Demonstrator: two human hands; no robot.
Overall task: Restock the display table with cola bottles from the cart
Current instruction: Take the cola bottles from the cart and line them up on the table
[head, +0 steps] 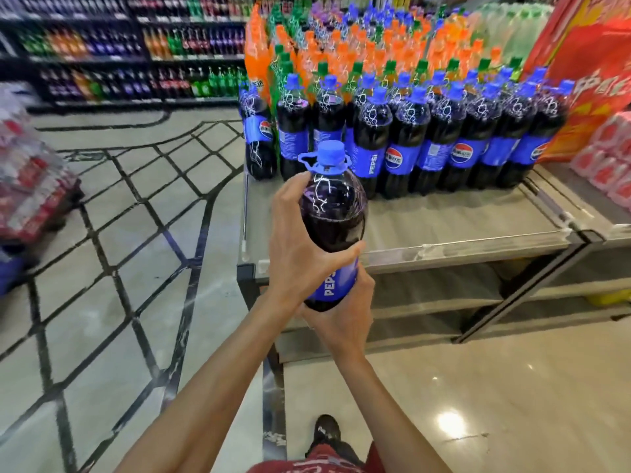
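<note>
1. My left hand (300, 244) is wrapped round the shoulder of a cola bottle (333, 213), thumb across the front just above the blue label.
2. My right hand (345, 319) cups the bottle's base from below, fingers curled round it.
3. The bottle is nearly upright with its blue cap on, held off the display table (444, 227) at the near left corner.
4. Rows of cola bottles (426, 138) stand along the back of the table, with bare tabletop in front of them.
5. Behind them stand orange bottles (341, 49) and green-capped ones.
6. Blurred red packs (30, 186) sit at the far left, and drink shelves (136, 46) line the far wall.
</note>
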